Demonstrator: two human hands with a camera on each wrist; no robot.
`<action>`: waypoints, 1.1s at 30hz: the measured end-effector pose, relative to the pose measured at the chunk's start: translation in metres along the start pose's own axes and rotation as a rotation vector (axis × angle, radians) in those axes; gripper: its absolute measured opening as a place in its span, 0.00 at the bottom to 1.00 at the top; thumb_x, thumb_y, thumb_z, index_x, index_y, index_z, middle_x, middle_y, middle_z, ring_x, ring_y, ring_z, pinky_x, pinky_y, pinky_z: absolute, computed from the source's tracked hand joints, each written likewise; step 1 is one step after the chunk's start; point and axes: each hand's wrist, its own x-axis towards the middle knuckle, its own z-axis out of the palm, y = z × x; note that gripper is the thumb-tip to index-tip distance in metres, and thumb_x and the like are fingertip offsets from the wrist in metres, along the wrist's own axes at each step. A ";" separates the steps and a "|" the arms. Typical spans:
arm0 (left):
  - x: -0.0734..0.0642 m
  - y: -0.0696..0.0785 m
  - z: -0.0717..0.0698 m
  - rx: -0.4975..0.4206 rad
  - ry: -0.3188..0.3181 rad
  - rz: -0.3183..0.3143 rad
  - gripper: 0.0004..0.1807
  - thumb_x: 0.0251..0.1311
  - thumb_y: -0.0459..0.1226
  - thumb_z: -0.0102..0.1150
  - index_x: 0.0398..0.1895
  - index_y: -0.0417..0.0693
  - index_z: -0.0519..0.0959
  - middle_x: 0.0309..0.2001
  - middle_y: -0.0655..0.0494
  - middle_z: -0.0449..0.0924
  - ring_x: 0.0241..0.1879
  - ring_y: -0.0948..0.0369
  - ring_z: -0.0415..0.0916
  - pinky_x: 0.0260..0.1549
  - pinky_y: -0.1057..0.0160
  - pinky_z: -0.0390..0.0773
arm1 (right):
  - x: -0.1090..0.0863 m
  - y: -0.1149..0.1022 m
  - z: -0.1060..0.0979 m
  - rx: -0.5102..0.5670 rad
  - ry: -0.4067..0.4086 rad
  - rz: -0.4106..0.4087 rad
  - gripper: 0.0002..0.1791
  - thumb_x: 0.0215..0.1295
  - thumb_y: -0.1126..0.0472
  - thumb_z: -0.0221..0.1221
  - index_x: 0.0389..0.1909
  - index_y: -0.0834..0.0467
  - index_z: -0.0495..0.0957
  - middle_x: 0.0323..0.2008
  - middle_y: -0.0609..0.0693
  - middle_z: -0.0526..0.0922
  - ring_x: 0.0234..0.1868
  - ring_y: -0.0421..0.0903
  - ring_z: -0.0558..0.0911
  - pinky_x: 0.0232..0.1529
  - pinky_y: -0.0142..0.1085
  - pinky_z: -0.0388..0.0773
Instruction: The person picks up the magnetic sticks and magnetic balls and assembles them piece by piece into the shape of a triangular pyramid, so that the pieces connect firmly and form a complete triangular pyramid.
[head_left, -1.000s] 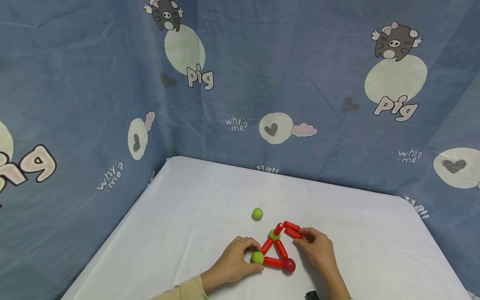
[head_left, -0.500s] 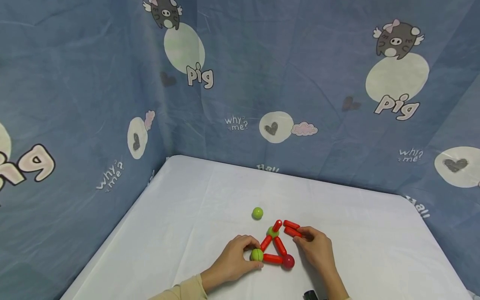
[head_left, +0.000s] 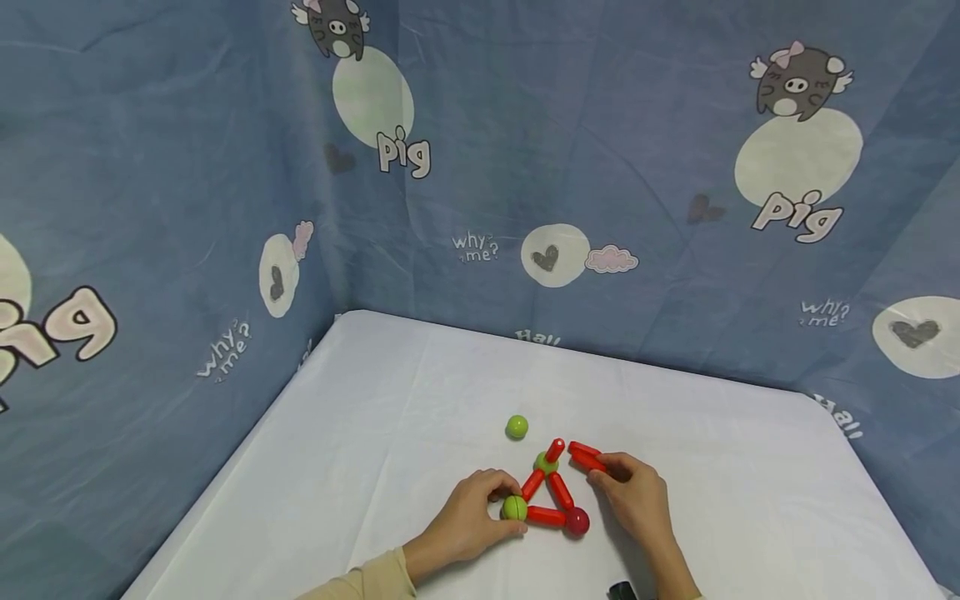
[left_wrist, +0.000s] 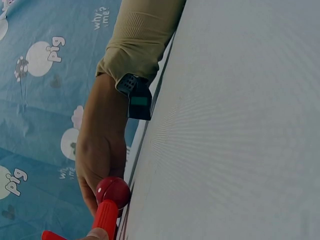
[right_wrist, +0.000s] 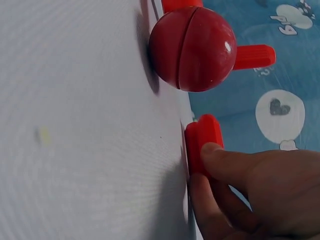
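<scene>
A flat triangle of red rods and balls lies on the table. Its corners are a green ball (head_left: 514, 508), a second green ball (head_left: 543, 463) with an extra red rod (head_left: 555, 451) angled up from it, and a red ball (head_left: 576, 522). My left hand (head_left: 468, 517) holds the left green ball between thumb and fingers. Right of the triangle, my right hand (head_left: 633, 496) pinches a red rod (head_left: 588, 461); in the right wrist view, the thumb presses this rod (right_wrist: 209, 131) beside another red rod (right_wrist: 192, 145) close to the table.
A loose green ball (head_left: 517, 427) sits behind the triangle. Near the front edge of the head view lies a black object (head_left: 622, 591), partly cut off. Printed blue cloth (head_left: 480, 167) hangs behind the white table (head_left: 390, 392).
The pinched red rod has tilted slightly and now overlaps more of the rod behind it. The triangle has shifted slightly away from the front; the left hand keeps its hold.
</scene>
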 end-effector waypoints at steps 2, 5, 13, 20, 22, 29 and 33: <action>0.000 0.000 0.000 -0.002 -0.001 -0.004 0.20 0.50 0.48 0.79 0.44 0.62 0.81 0.41 0.72 0.79 0.43 0.71 0.72 0.47 0.68 0.77 | 0.000 0.000 -0.001 0.010 0.003 -0.007 0.16 0.62 0.61 0.71 0.50 0.58 0.86 0.47 0.58 0.87 0.49 0.55 0.81 0.56 0.54 0.78; 0.000 0.000 0.000 -0.006 0.001 -0.006 0.20 0.50 0.48 0.79 0.44 0.62 0.81 0.41 0.71 0.78 0.42 0.70 0.72 0.46 0.68 0.76 | 0.000 0.000 -0.002 0.038 0.004 -0.013 0.15 0.62 0.61 0.71 0.50 0.58 0.86 0.47 0.59 0.88 0.50 0.55 0.81 0.56 0.54 0.78; 0.002 -0.003 0.000 -0.029 0.026 0.004 0.19 0.50 0.46 0.79 0.44 0.60 0.81 0.41 0.70 0.79 0.41 0.71 0.73 0.44 0.70 0.77 | 0.001 0.000 -0.004 0.091 -0.018 -0.004 0.16 0.63 0.59 0.70 0.51 0.56 0.86 0.49 0.57 0.88 0.52 0.54 0.82 0.45 0.37 0.76; 0.002 -0.004 -0.001 -0.025 0.040 0.013 0.19 0.51 0.46 0.79 0.44 0.60 0.81 0.41 0.71 0.80 0.40 0.72 0.73 0.44 0.70 0.77 | 0.000 0.000 -0.012 0.144 -0.038 0.005 0.18 0.65 0.58 0.68 0.56 0.54 0.85 0.55 0.58 0.86 0.62 0.58 0.79 0.61 0.54 0.75; 0.002 -0.005 -0.001 -0.024 0.043 0.021 0.19 0.51 0.45 0.79 0.44 0.60 0.81 0.40 0.70 0.80 0.40 0.72 0.73 0.44 0.70 0.77 | 0.000 -0.001 -0.014 0.162 -0.042 0.003 0.18 0.66 0.58 0.67 0.57 0.54 0.85 0.57 0.59 0.85 0.64 0.59 0.78 0.64 0.57 0.72; 0.002 -0.004 -0.001 -0.029 0.046 0.033 0.19 0.51 0.46 0.79 0.44 0.59 0.81 0.41 0.69 0.80 0.40 0.72 0.73 0.43 0.70 0.77 | 0.000 0.000 -0.018 0.173 -0.045 -0.016 0.19 0.68 0.57 0.66 0.59 0.53 0.84 0.61 0.59 0.83 0.66 0.59 0.77 0.66 0.55 0.73; 0.002 -0.004 -0.001 -0.032 0.049 0.032 0.19 0.51 0.45 0.79 0.44 0.59 0.81 0.41 0.69 0.81 0.40 0.72 0.74 0.44 0.70 0.77 | 0.000 -0.002 -0.021 0.182 -0.034 -0.008 0.19 0.68 0.57 0.66 0.59 0.51 0.84 0.60 0.57 0.84 0.64 0.55 0.79 0.59 0.40 0.78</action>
